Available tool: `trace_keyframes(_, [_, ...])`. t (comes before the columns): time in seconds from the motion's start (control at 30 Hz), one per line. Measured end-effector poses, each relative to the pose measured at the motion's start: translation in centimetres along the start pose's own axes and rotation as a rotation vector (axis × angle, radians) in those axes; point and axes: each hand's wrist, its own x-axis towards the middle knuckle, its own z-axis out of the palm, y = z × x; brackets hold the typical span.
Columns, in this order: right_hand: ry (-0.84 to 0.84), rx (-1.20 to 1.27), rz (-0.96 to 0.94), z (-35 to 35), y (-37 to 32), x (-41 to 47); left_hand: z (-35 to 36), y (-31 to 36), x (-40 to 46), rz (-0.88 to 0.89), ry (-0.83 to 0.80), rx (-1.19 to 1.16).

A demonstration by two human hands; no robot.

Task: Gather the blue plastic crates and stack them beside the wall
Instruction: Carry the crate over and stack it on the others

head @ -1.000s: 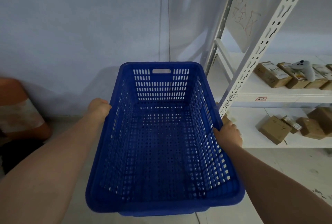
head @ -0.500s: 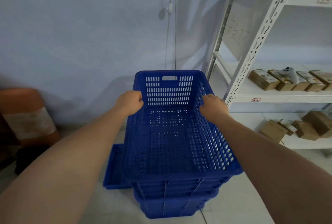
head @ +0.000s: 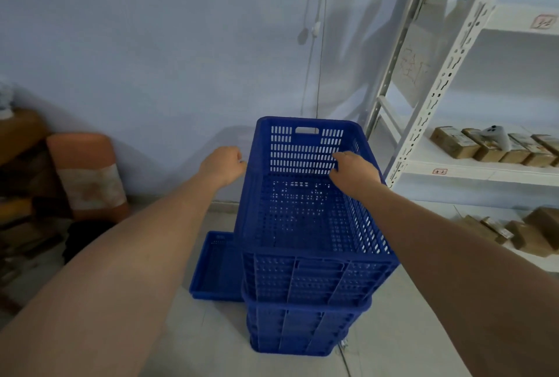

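A stack of blue plastic crates (head: 302,325) stands on the floor close to the wall. The top blue crate (head: 305,280) sits nested on it, empty, its handle slot facing the wall. My right hand (head: 355,172) lies over this crate's right rim, fingers curled on it. Just outside the left rim is my left hand (head: 223,165), fingers curled, with a small gap to the plastic. A low blue crate (head: 216,268) lies on the floor against the stack's left side.
A white metal shelf unit (head: 438,86) stands right of the stack, with small cardboard boxes (head: 490,147) on its boards. An orange roll (head: 87,177) and dark clutter sit at the left by the wall. A cord (head: 317,53) hangs from a wall socket behind the stack.
The crate I carried came down onto the stack. My hands slid forward along its rims, and the left one has come off the rim.
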Motion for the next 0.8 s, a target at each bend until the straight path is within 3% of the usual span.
trace_keyframes(0.17, [-0.029,0.054,-0.022,-1.3,0.2,-4.1,-0.6,-0.1,-5.2,-0.068,0.028,-0.026])
trace_keyframes(0.47, [-0.047,0.098,0.049,-2.7,1.2,-10.9,-0.7,1.7,-13.6,-0.034,0.033,-0.013])
trace_keyframes(0.8, [-0.106,0.116,-0.004,-1.8,-3.8,-13.6,-2.9,-1.7,-16.7,-0.084,0.010,0.075])
